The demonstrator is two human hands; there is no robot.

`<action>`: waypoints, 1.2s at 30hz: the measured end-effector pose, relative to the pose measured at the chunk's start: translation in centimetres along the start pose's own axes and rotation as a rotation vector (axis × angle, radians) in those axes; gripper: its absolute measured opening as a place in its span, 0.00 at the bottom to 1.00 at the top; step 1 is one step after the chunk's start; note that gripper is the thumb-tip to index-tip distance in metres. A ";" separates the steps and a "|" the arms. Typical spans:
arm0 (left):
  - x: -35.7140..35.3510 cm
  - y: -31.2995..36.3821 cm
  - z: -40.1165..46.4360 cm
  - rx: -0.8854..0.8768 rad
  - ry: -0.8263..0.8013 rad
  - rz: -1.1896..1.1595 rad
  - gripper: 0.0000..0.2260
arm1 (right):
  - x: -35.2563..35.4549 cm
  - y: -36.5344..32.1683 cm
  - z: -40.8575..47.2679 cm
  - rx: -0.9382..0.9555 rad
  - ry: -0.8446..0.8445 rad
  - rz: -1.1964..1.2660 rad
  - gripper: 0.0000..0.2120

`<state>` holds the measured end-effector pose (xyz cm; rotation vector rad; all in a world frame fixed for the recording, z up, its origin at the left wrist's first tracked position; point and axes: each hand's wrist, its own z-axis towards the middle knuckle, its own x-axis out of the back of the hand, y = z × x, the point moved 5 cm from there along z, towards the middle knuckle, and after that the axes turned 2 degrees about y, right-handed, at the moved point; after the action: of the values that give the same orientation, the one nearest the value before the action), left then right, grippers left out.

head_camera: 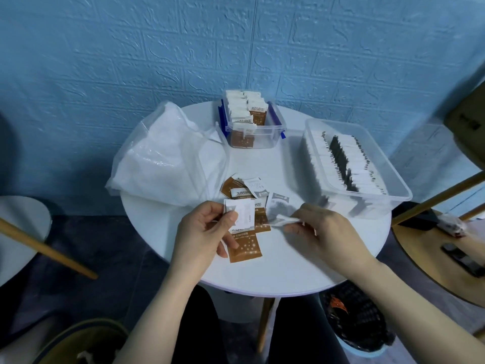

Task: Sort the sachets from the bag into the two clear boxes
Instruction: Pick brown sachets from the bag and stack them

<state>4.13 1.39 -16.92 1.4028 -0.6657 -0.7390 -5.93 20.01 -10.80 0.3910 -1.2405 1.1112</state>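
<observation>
A small pile of loose sachets (248,189), brown and white, lies mid-table beside a crumpled clear plastic bag (168,156). My left hand (203,231) grips a fanned stack of sachets (242,215), white on top and brown below. My right hand (321,229) pinches one white sachet (284,219) just above the table, blurred by motion. At the back stands a small clear box (278,122) holding upright brown-and-white sachets. A larger clear box (388,164) at the right holds rows of white and black sachets.
The round white table (275,271) stands against a blue textured wall. A wooden chair with dark items on it sits at the right, another white table edge at the left. Below the table are a black mesh bin and a second bin.
</observation>
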 end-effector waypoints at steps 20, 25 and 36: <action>0.2 0.6 -0.1 0.003 0.035 -0.147 0.04 | -2.7 0.1 3.4 -0.282 -0.121 -0.201 0.13; 0.1 0.7 -0.2 0.019 0.017 -0.155 0.04 | -2.0 -0.7 2.5 -0.059 0.148 -0.246 0.14; -0.1 0.5 -0.1 0.014 -0.009 -0.180 0.06 | -3.7 -1.5 1.5 -0.438 0.271 0.993 0.10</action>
<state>4.20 1.54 -16.40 1.4864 -0.5576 -0.8840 -5.19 16.48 -13.06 -0.7757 -1.4030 1.5785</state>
